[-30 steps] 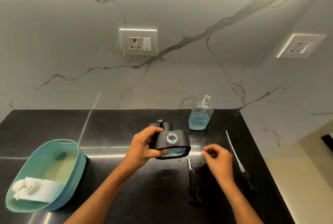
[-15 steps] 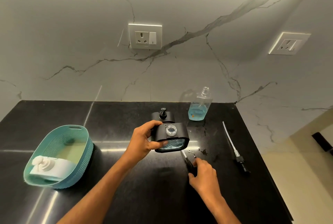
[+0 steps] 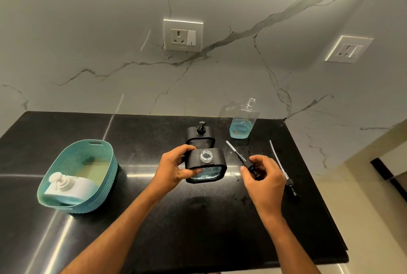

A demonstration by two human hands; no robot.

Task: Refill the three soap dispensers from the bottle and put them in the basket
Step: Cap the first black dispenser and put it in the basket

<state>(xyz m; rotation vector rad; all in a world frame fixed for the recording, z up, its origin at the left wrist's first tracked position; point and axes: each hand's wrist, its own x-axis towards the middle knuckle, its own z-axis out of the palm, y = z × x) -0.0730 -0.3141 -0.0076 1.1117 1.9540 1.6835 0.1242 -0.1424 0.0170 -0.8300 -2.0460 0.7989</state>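
My left hand (image 3: 175, 166) grips a black soap dispenser (image 3: 207, 164) above the counter; its neck is uncapped and blue soap shows through its lower part. My right hand (image 3: 263, 175) holds a black pump head (image 3: 251, 166) whose white tube points up and left, just right of that dispenser. Behind stands a second black dispenser (image 3: 200, 135) with its pump on. A white dispenser (image 3: 68, 186) lies in the teal basket (image 3: 105, 159) at the left. The clear refill bottle (image 3: 242, 121), uncapped, holds some blue soap at the back.
Another pump with a long white tube (image 3: 283, 169) lies on the black counter (image 3: 198, 225) to the right of my right hand. The counter's right edge drops off near it. Marble wall with two sockets runs behind.
My right hand went down to the counter, picked up the pump head and lifted it beside the dispenser. My left hand kept holding the dispenser. The view tilted down.
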